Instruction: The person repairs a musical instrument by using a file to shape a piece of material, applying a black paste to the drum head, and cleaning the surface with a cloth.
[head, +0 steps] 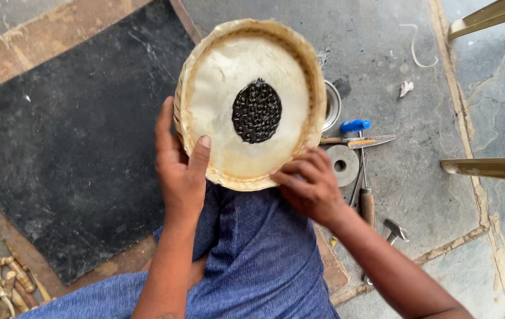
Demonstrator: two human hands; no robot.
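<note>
A round pale hide drumhead (pixel 229 88) with a rough black centre patch (pixel 256 111) is gripped over a blue-clothed lap (pixel 258 254).
Its near-left rim is clasped by the left hand (pixel 180 168), thumb laid on the skin; the near-right edge is pinched by the right hand (pixel 311 186). Right of the drumhead lie a grey stone disc (pixel 342 164), a blue-handled tool (pixel 355 125) and a hammer (pixel 393 230); left, a dark slate slab (pixel 69 147).
</note>
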